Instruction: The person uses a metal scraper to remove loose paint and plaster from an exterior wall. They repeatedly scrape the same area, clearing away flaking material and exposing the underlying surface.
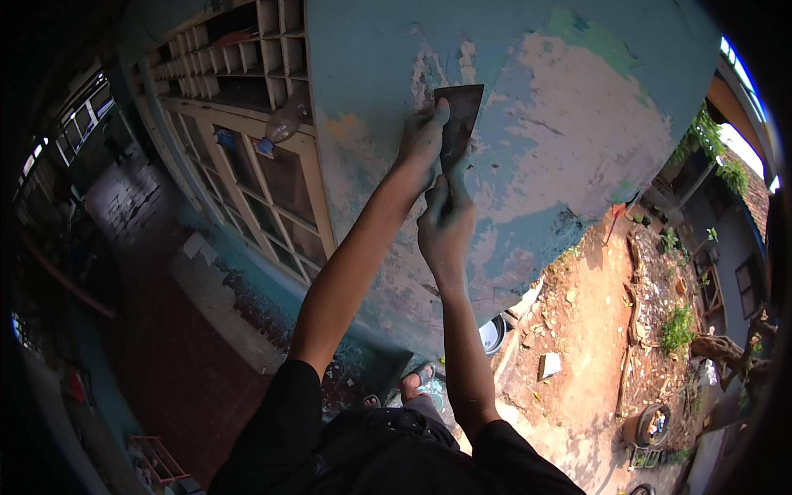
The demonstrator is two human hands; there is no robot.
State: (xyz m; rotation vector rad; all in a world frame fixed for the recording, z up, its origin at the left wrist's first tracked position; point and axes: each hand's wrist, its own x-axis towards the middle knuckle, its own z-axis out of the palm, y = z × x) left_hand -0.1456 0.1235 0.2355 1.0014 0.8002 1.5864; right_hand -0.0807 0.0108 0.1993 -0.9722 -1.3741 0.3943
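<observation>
A broad metal scraper [461,117] lies up against a blue painted wall [365,55], its wide edge pointing up. My right hand [450,232] grips it at the lower, handle end; the handle itself is mostly hidden by the fingers. On the blade's left side my left hand [419,145] holds on, with the thumb pressed along the blade face. Above the blade, two bare streaks [468,62] show where paint is off. To the right spreads a large pale patch [581,117] of exposed plaster, with green paint [594,40] at its top.
Left of the wall are a wooden window [278,204] and a hanging plastic bottle [284,127]. Low at the wall's right corner stands a bucket [493,334]. Dirt ground [594,309] with debris and plants lies right; a dark red floor [161,365] lies left.
</observation>
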